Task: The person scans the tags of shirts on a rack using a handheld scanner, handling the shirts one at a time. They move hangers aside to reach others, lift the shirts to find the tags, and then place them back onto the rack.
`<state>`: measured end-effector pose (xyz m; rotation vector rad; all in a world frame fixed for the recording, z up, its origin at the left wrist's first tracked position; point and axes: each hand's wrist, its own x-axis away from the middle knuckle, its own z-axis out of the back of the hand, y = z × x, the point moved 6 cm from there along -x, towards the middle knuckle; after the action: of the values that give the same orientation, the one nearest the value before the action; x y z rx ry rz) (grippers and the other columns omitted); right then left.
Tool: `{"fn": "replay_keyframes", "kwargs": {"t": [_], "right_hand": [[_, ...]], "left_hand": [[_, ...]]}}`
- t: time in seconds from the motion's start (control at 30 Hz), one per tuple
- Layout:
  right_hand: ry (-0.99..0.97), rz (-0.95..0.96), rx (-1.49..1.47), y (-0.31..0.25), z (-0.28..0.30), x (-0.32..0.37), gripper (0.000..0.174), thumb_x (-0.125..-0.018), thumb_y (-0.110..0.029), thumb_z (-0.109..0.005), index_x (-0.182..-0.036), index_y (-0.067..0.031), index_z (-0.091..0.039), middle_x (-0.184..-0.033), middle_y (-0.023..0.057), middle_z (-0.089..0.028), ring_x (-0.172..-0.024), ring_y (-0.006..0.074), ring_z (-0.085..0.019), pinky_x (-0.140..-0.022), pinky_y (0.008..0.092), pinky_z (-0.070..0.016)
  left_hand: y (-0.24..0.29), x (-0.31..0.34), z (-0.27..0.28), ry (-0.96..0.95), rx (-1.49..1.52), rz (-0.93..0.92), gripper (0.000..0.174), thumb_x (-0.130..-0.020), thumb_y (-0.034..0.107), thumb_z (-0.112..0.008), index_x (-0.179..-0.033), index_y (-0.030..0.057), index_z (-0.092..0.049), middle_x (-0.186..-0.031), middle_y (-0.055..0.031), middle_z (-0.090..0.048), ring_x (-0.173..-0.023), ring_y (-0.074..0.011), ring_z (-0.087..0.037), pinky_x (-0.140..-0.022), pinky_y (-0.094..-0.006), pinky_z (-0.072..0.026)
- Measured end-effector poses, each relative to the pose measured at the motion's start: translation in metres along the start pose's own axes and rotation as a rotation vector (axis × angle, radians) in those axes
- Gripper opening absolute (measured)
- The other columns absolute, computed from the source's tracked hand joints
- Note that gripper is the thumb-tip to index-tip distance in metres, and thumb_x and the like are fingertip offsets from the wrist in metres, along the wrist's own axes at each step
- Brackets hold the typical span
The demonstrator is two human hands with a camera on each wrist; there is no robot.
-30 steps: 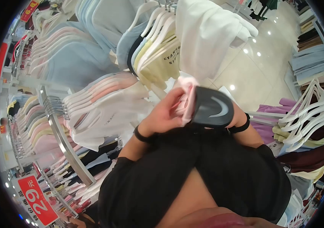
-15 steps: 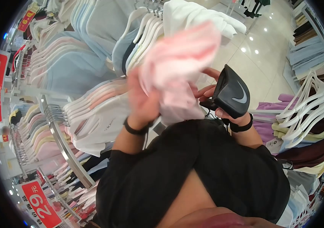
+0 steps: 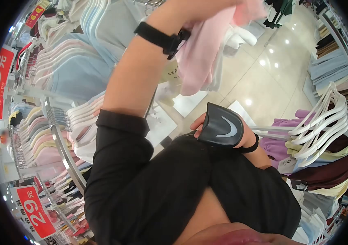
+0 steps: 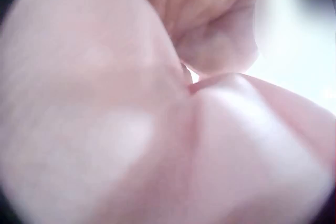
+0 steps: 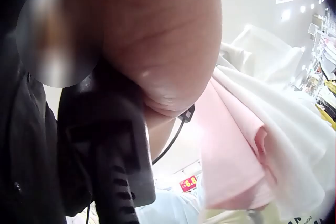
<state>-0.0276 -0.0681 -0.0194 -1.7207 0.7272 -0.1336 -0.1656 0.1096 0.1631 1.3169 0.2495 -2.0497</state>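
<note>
In the head view the left arm stretches up and forward, and the left hand (image 3: 194, 10) grips a pale pink garment (image 3: 200, 53) that hangs below it; its fingertips are hidden. Pink cloth (image 4: 94, 129) fills most of the left wrist view, under the palm (image 4: 215, 29). Low before the body, the right hand (image 3: 248, 132) holds a black object with a grey swoosh (image 3: 223, 126), fingers curled at its left edge. The right wrist view shows the right palm (image 5: 163, 29) beside a black plastic part (image 5: 110, 134), with the pink garment (image 5: 228, 150) hanging beyond.
Racks of hanging clothes (image 3: 76, 73) stand on the left, with red price signs (image 3: 35, 212). White hangers (image 3: 321, 126) hang on a rail at the right, near purple clothing (image 3: 274, 149). Glossy tiled floor (image 3: 259, 81) lies ahead, and folded clothes (image 3: 331, 69) lie on the far-right shelves.
The left hand has moved up and forward with the pink garment, away from the right hand. The black object has come slightly down and left, its swoosh face turned upward.
</note>
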Motion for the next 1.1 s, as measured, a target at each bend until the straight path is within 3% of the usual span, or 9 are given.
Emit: {"fn": "replay_keyframes", "kwargs": {"t": [0.17, 0.27, 0.37, 0.47, 0.53, 0.67, 0.9, 1.03, 1.1], "right_hand": [[0.096, -0.033, 0.133, 0.019, 0.024, 0.023, 0.046, -0.082, -0.001, -0.079, -0.123, 0.0094, -0.062, -0.124, 0.026, -0.067, -0.104, 0.0288, -0.072, -0.089, 0.0399, -0.0579], [0.1, -0.067, 0.196, 0.025, 0.028, 0.021, 0.046, -0.081, -0.001, -0.079, -0.123, 0.0084, -0.062, -0.123, 0.0249, -0.067, -0.103, 0.0281, -0.073, -0.089, 0.04, -0.058], [0.077, -0.076, 0.24, 0.025, 0.026, 0.013, 0.045, -0.082, -0.004, -0.08, -0.122, 0.0062, -0.063, -0.123, 0.0236, -0.068, -0.101, 0.0268, -0.073, -0.088, 0.0387, -0.0582], [0.084, -0.127, 0.249, 0.03, 0.027, 0.01, 0.044, -0.082, -0.005, -0.08, -0.122, 0.0051, -0.064, -0.123, 0.0218, -0.068, -0.1, 0.0253, -0.073, -0.087, 0.0372, -0.0582], [0.098, -0.171, 0.261, 0.036, 0.027, 0.009, 0.045, -0.082, -0.005, -0.081, -0.122, 0.0051, -0.063, -0.124, 0.0207, -0.068, -0.101, 0.0248, -0.073, -0.087, 0.0368, -0.0581], [0.08, -0.215, 0.229, 0.042, 0.021, -0.001, 0.048, -0.082, -0.007, -0.082, -0.124, 0.0053, -0.062, -0.124, 0.0186, -0.068, -0.103, 0.024, -0.073, -0.089, 0.0367, -0.0575], [-0.073, -0.21, 0.24, 0.047, 0.013, -0.016, 0.051, -0.083, -0.007, -0.083, -0.127, 0.0055, -0.061, -0.124, 0.0176, -0.069, -0.103, 0.0241, -0.072, -0.091, 0.0376, -0.0567], [-0.056, -0.199, 0.3, 0.047, 0.013, -0.013, 0.049, -0.083, -0.005, -0.082, -0.126, 0.0052, -0.062, -0.123, 0.017, -0.07, -0.104, 0.0238, -0.071, -0.092, 0.0374, -0.0561], [-0.042, -0.203, 0.306, 0.048, 0.013, -0.01, 0.047, -0.083, -0.003, -0.081, -0.125, 0.0046, -0.063, -0.122, 0.0159, -0.07, -0.104, 0.023, -0.071, -0.093, 0.0369, -0.0554]], "left_hand": [[0.004, 0.026, 0.006, -0.286, 0.158, 0.12, 0.049, -0.095, 0.023, -0.071, -0.133, -0.0049, -0.059, -0.123, -0.0264, -0.068, -0.118, -0.0391, -0.065, -0.103, -0.0404, -0.0504], [0.01, 0.033, 0.046, -0.186, 0.177, 0.155, 0.042, -0.099, 0.021, -0.068, -0.128, -0.0077, -0.061, -0.118, -0.0232, -0.071, -0.11, -0.0349, -0.068, -0.097, -0.0388, -0.0532], [-0.037, 0.083, 0.084, -0.054, -0.003, 0.341, 0.03, -0.099, 0.019, -0.07, -0.125, 0.0032, -0.068, -0.11, -0.0071, -0.074, -0.104, -0.0156, -0.07, -0.089, -0.0311, -0.0543], [-0.074, 0.156, 0.113, 0.063, -0.037, 0.586, 0.024, -0.098, 0.023, -0.072, -0.114, 0.0056, -0.077, -0.101, -0.0044, -0.077, -0.099, -0.0128, -0.069, -0.086, -0.0304, -0.0534], [-0.093, 0.21, 0.115, -0.008, -0.064, 0.838, 0.02, -0.098, 0.021, -0.067, -0.111, 0.0089, -0.077, -0.108, -0.014, -0.074, -0.097, -0.0247, -0.069, -0.088, -0.0358, -0.0528], [-0.112, 0.293, 0.091, -0.153, -0.147, 0.807, 0.022, -0.097, 0.014, -0.069, -0.117, 0.0062, -0.072, -0.106, -0.0088, -0.072, -0.085, -0.0196, -0.068, -0.079, -0.0339, -0.0542], [-0.07, 0.285, 0.074, -0.179, -0.025, 0.824, 0.024, -0.094, 0.006, -0.069, -0.118, 0.0038, -0.069, -0.113, -0.0117, -0.067, -0.078, -0.0217, -0.067, -0.073, -0.0316, -0.0545], [-0.07, 0.289, 0.05, -0.222, 0.229, 0.699, 0.037, -0.097, 0.003, -0.065, -0.134, 0.0087, -0.065, -0.131, -0.0058, -0.066, -0.075, -0.01, -0.062, -0.069, -0.0282, -0.0531], [-0.067, 0.298, 0.034, -0.355, 0.551, 0.965, 0.048, -0.104, 0.005, -0.057, -0.151, 0.0109, -0.05, -0.138, -0.0022, -0.062, -0.082, -0.0043, -0.057, -0.071, -0.0251, -0.0515]]}}
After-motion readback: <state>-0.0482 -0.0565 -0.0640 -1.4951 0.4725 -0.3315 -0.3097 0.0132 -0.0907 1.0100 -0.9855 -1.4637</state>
